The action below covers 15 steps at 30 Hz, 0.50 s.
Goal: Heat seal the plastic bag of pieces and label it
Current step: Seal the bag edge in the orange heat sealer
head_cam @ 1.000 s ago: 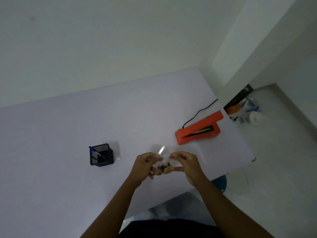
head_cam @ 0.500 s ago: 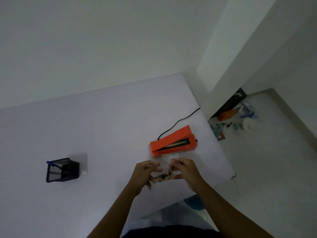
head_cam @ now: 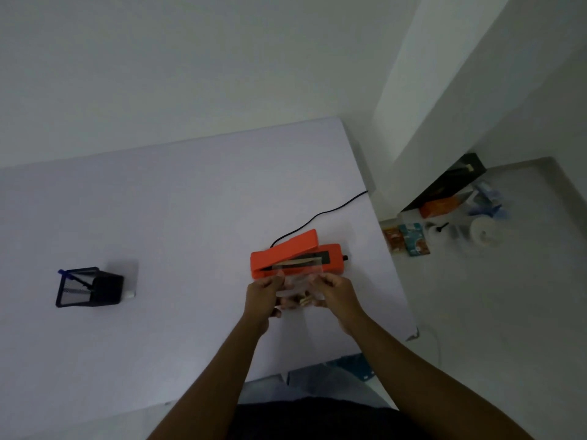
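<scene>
Both hands, left (head_cam: 265,293) and right (head_cam: 338,292), pinch the clear bag (head_cam: 297,285) by its sides, its mouth laid at the open orange sealer (head_cam: 295,257). Sealing is beginning; next the lid likely needs pressing down. The surface (head_cam: 158,217) edge lies near on the right, with open room to the left.

Black mesh pen holder (head_cam: 89,287) on table (head_cam: 158,217); floor clutter (head_cam: 444,223).

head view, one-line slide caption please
Both hands feed a clear plastic bag into the open orange heat sealer.
</scene>
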Available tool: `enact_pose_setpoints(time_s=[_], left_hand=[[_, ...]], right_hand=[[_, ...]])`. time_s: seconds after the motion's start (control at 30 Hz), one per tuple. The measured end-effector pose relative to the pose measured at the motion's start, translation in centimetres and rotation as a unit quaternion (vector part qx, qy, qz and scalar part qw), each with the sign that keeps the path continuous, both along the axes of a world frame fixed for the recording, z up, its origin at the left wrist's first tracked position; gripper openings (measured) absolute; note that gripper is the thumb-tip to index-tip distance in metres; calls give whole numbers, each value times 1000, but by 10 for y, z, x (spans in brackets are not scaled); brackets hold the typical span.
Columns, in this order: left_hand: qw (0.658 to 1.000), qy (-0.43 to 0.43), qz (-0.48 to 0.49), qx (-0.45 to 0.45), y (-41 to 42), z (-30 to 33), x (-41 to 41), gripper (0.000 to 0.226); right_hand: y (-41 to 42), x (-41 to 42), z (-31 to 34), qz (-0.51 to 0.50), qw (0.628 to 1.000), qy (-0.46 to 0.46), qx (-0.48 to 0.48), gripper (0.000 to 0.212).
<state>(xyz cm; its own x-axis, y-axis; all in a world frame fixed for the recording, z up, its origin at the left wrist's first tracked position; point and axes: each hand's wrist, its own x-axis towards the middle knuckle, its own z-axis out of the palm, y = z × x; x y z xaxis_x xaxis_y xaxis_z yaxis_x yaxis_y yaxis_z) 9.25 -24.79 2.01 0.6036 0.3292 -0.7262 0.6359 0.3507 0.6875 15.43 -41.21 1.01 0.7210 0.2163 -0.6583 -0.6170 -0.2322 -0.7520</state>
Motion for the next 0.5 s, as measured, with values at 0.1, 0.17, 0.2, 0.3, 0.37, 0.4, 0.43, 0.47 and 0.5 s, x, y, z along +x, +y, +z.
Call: enact_pose_setpoints(time_s=[0.1,0.17,0.2,0.3,0.37,0.4,0.43,0.47,0.5], left_hand=[[1000,16,13,0,-3,-2,7,33],[999,23,24,-2,-6,-1,12,26],[999,27,30,-1,-6,-1,14,21],[999,39,28,11,-6,-7,18,16],[998,44,31,14,-5,-12,18,15],[998,46,36,14,-4,-14,18,15],[998,46,40,14,-5,-15,18,15],[998,45,44,16,-5,-16,19,15],[998,42,47,18,-5,-17,19,18]], right_hand=[[1,6,-6,-10,1000,0,5,14],[2,10,-9,-24,1000,6,-4,10],[2,11,-10,-28,1000,9,-8,10],[2,13,-10,-30,999,13,-11,13],[1,13,-11,-32,999,14,-12,14],[1,14,-12,-34,999,14,-12,14],[1,14,-14,-37,999,14,-14,15],[1,14,-15,-41,999,14,-15,16],[1,15,-16,-45,999,14,-18,17]])
